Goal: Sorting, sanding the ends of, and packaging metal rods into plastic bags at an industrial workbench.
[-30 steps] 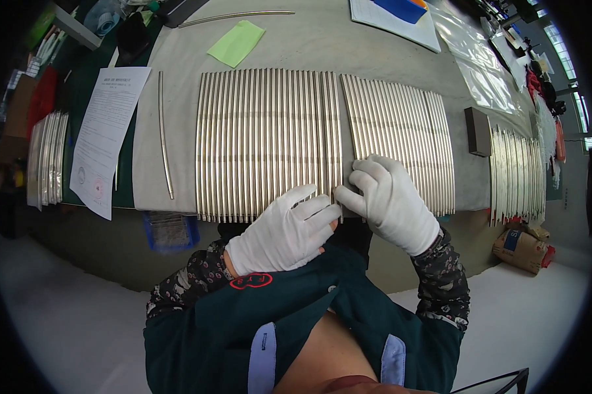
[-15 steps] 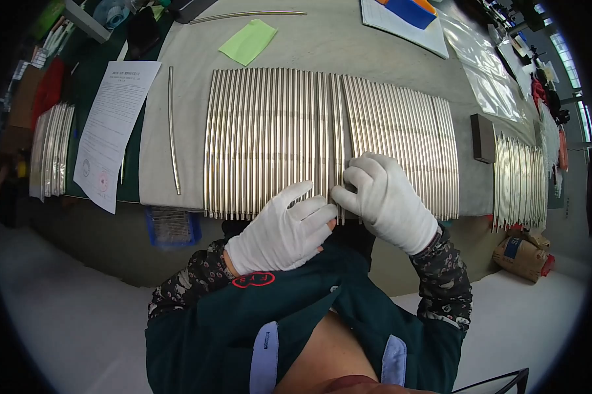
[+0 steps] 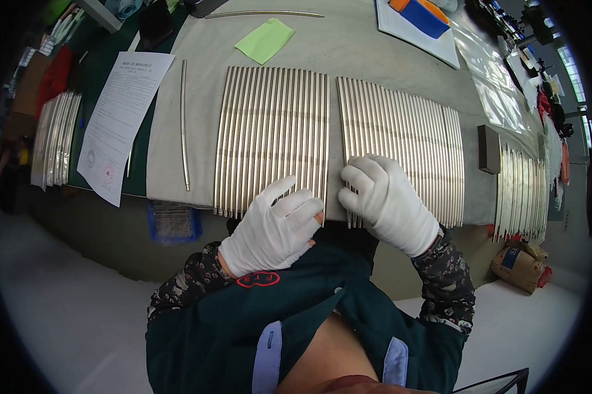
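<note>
Slim silvery metal rods lie side by side in two flat groups, with a narrow gap between them. My left hand, in a white glove with bare fingertips showing, rests at the near ends of the left group of rods. Its thumb and fingers are apart and slightly bent. My right hand, also white-gloved, is curled over the near left edge of the right group of rods. Thumb and fingers there close in on the leftmost rods; the exact contact is partly hidden by the glove.
A single rod lies left of the groups beside a printed sheet. Beyond them are a green cloth and another rod. At right stand a dark block and a bundle of thin rods.
The rods in the middle have parted: a loose rod now sits against the right group, leaving a gap. My left hand has shifted slightly left. The whole view has moved a little.
</note>
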Motion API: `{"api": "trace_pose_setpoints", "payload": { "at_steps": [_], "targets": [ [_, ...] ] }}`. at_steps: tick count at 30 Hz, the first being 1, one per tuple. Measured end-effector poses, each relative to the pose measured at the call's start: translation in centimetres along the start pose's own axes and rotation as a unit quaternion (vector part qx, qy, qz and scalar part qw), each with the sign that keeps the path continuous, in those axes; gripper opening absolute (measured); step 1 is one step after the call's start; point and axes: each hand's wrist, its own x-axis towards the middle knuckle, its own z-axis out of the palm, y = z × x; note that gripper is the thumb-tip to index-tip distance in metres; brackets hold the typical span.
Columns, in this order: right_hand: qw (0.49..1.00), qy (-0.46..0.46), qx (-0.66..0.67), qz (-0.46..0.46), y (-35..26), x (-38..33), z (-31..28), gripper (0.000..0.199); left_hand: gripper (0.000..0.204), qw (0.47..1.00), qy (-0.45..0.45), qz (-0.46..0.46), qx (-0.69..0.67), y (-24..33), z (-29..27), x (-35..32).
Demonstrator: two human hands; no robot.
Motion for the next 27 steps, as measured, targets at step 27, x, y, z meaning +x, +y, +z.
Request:
{"api": "trace_pose_setpoints", "payload": {
  "at_steps": [27],
  "targets": [
    [0.999,0.007,0.031,-0.034,0.2,4.1,0.6,0.013,0.052,0.998,0.015,-0.062,0.014,-0.9,-1.2,-1.9]
  ]
}}
